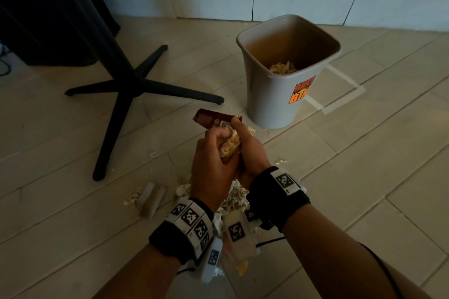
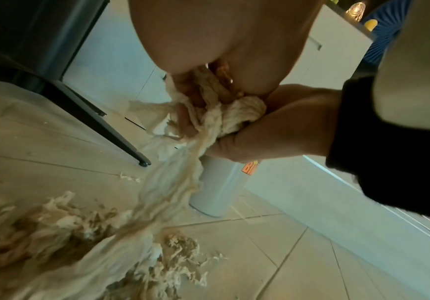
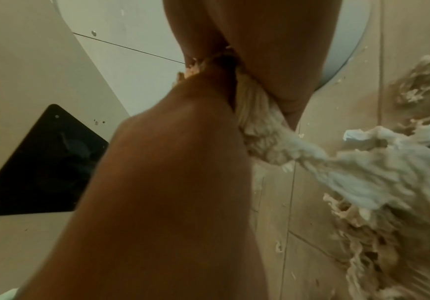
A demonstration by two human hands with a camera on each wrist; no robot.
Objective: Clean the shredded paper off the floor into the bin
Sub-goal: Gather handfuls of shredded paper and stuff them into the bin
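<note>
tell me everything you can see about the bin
The bin is a grey, plastic-looking tub with rounded corners, tapering toward its base. It stands upright and open on the tiled floor near the wall, beyond both hands, which do not touch it. An orange and red sticker is on its side. A little shredded paper lies at the bottom.

A black star-shaped table base (image 1: 131, 85) stands on beige floor tiles (image 1: 364, 165).
</note>
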